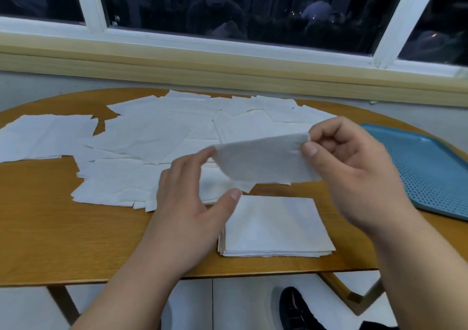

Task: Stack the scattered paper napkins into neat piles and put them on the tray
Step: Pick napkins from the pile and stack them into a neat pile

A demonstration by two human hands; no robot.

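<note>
Napkins point(157, 132) lie scattered mid-frame, one napkin point(260, 160) pinched by the right hand point(354, 172), the spread left hand point(192, 203) touching its other end, above one neat pile point(276, 228), one blue tray point(430, 172) at right.

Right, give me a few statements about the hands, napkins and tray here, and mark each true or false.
1. The right hand pinches the held napkin by a top corner. True.
2. The neat pile sits on the blue tray. False: it lies on the wooden table, left of the tray.
3. The left hand presses flat on the table. False: it is raised, with its fingers at the held napkin's left edge.
4. Many loose napkins overlap across the far side of the table. True.
</note>
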